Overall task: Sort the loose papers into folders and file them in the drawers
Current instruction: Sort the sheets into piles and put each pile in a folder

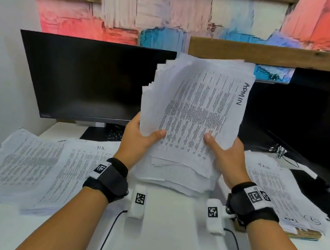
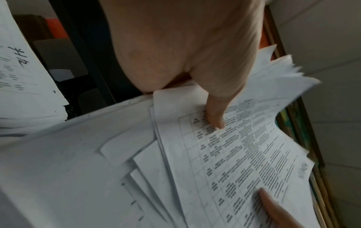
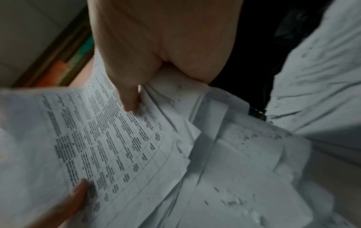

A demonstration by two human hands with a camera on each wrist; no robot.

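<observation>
A thick sheaf of printed papers (image 1: 198, 102) marked "ADMIN" on the top sheet is held up off the desk, tilted back, its sheets fanned unevenly. My left hand (image 1: 139, 135) grips its lower left edge, thumb on the top sheet. My right hand (image 1: 228, 151) grips the lower right edge the same way. In the left wrist view my left thumb (image 2: 215, 114) presses on the printed table (image 2: 244, 154). In the right wrist view my right thumb (image 3: 129, 98) pinches the sheaf (image 3: 117, 146). Under the raised sheaf more loose sheets (image 1: 174, 180) lie on the desk.
A pile marked "HR" (image 1: 79, 167) and another pile (image 1: 13, 163) lie at the left on the white desk (image 1: 162, 243). A pile marked "TASK" (image 1: 283, 193) lies at the right over coloured folders (image 1: 304, 234). Two dark monitors (image 1: 88, 82) stand behind, under a wooden shelf (image 1: 279, 55).
</observation>
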